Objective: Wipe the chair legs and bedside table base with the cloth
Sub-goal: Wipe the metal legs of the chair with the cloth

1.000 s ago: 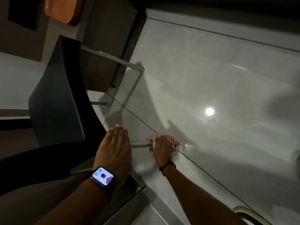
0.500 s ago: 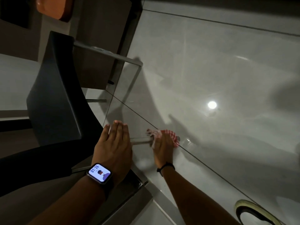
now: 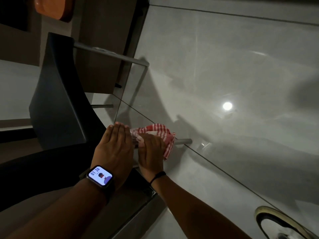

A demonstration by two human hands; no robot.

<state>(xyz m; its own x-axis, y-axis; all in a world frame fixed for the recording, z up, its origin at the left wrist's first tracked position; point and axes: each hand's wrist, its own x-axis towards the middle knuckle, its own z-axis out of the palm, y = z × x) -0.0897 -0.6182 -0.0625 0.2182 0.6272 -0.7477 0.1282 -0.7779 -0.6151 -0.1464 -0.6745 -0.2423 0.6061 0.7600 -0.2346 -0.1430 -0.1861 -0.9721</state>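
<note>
A dark chair [image 3: 58,107] with grey metal legs stands on the glossy floor. My right hand [image 3: 151,150] grips a red-and-white checked cloth [image 3: 159,133] wrapped around the nearest chair leg [image 3: 183,141], high on the leg near the seat. The leg's foot end shows bare beyond the cloth. My left hand [image 3: 114,149], with a smartwatch on the wrist, lies flat with fingers together against the chair seat's edge, right beside the cloth. Another leg [image 3: 110,55] juts out further back, and a third [image 3: 102,106] shows below the seat.
A brown wooden cabinet [image 3: 103,49] stands behind the chair, with an orange object [image 3: 51,7] above it. Glossy grey floor tiles [image 3: 224,66] reflect a ceiling light. A round rimmed object [image 3: 276,219] sits at the lower right.
My right hand has slid the cloth along the leg from its foot end toward the seat, uncovering the leg's tip. My left hand has stayed on the seat edge.
</note>
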